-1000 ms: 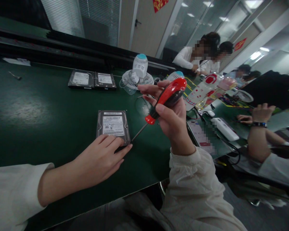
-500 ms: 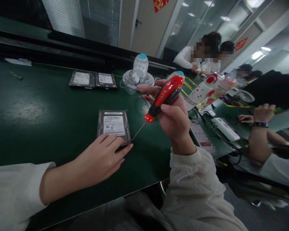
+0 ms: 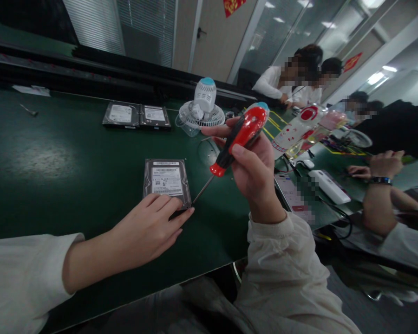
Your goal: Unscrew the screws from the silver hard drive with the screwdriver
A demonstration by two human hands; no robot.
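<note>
Red-and-black screwdriver [image 3: 242,134] slants from the right hand [image 3: 255,169], fingers gripping its handle, presumably to bring the tip to the near right corner of the hard disk drive [image 3: 167,178]. The left hand [image 3: 153,225] clasps that drive's near edge over the green tabletop [image 3: 90,195], apparently bracing it; thumb hidden.

The one view comes from the person's head, facing forward and down across the green tabletop [image 3: 90,195], near enough that the left sleeve [image 3: 24,273] and right sleeve [image 3: 285,273] loom large along the bottom. The hard drive [image 3: 165,178], seen from above at a slant, lies a little left of the middle, while the door [image 3: 219,46] and glass partition [image 3: 278,32] stand farther off, leaning along the top.
</note>
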